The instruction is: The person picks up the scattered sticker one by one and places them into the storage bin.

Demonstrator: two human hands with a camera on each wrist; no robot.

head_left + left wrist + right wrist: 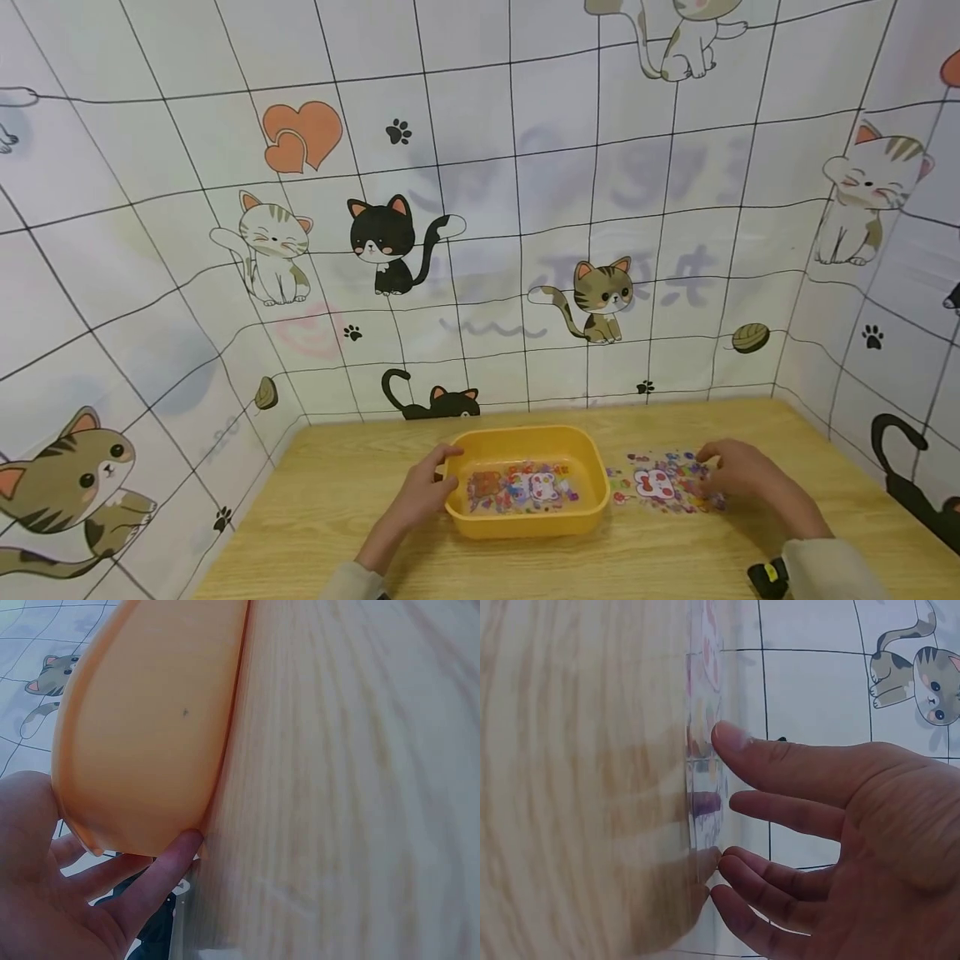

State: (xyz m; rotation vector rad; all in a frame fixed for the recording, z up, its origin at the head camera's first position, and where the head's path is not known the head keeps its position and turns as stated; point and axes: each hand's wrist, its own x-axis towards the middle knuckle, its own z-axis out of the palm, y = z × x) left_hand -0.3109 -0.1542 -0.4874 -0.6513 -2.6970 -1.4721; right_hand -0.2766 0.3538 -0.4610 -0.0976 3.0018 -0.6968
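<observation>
Head view: left hand [420,500] grips tray [525,521] rim.
Right fingers [780,769]: spread, touching sticker sheet [663,485].
Next: likely pinching its edge.

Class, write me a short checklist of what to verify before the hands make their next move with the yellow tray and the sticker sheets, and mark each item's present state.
1. Left hand holds the yellow tray at its left end: ok.
2. Tray sits flat on the wooden table: ok.
3. One sticker sheet lies inside the tray: ok.
4. Second sticker sheet lies on the table, right of the tray: ok.
5. Right hand fingers touch that sheet: ok.
6. Sheet actually pinched or lifted: cannot tell.
</observation>
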